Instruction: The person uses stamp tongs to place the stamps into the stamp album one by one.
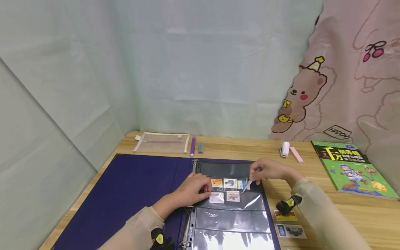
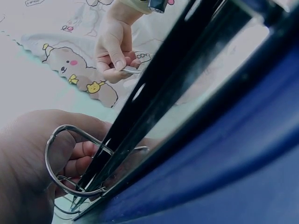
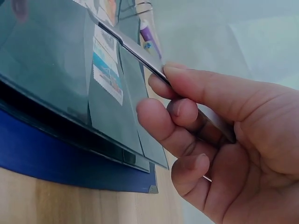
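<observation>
A stamp album page (image 1: pixel 232 220) with black backing and clear strips lies in an open blue ring binder (image 1: pixel 143 198). My right hand (image 1: pixel 265 170) pinches metal tweezers (image 3: pixel 135 53) between thumb and fingers. Their tips meet the right edge of a pale reddish stamp (image 1: pixel 233 196) in the third strip. To its left is a pinkish stamp (image 1: pixel 216 198), with the fingertips of my left hand (image 1: pixel 192 189) right at its left edge. That hand's fingers are bent beside the metal ring (image 2: pixel 49 149); whether they pinch the strip, I cannot tell. An orange, a grey and a blue stamp (image 3: pixel 106 67) sit one row above.
Loose stamps (image 1: pixel 291 231) lie on the wooden table right of the binder. Along the back are a mesh zip pouch (image 1: pixel 162 143), a purple pen (image 1: pixel 192 146), a small grey-blue block (image 1: pixel 200 148), a white stapler (image 1: pixel 284 149) and a pink strip (image 1: pixel 296 154). A green book (image 1: pixel 356 170) lies far right.
</observation>
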`<state>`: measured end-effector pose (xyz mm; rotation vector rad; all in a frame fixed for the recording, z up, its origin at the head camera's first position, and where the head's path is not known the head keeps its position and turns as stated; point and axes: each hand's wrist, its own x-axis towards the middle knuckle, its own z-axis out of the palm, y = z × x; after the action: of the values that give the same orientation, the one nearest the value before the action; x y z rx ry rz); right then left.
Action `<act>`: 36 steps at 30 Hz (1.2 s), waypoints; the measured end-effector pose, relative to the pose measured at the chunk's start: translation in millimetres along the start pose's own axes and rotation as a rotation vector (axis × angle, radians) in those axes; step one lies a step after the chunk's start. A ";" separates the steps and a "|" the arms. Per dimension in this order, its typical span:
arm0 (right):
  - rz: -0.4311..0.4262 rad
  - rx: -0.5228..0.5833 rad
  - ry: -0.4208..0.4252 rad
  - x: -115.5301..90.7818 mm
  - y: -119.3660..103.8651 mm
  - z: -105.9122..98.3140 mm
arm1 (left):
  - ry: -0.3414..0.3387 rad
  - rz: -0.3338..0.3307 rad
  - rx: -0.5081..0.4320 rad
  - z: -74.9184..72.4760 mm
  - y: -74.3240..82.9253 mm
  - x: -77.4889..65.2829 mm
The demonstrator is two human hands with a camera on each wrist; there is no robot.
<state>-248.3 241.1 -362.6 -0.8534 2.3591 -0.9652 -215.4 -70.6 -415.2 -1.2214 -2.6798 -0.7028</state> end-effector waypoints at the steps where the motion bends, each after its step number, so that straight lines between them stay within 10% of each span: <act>1: 0.005 0.004 -0.006 0.9 -0.6 0.2 | 0.002 0.001 0.000 0.0 0.0 0.1; 22: 0.109 -0.015 -0.060 1.0 -0.1 -2.6 | -0.016 -0.010 0.005 -0.6 0.4 0.0; 36: 0.104 0.031 0.108 -21.1 1.8 -10.9 | -0.027 -0.019 0.043 2.6 -1.5 -0.1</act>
<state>-240.6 261.6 -353.2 -0.6756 2.4460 -1.0261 -216.2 -70.3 -418.1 -1.2053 -2.7166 -0.6322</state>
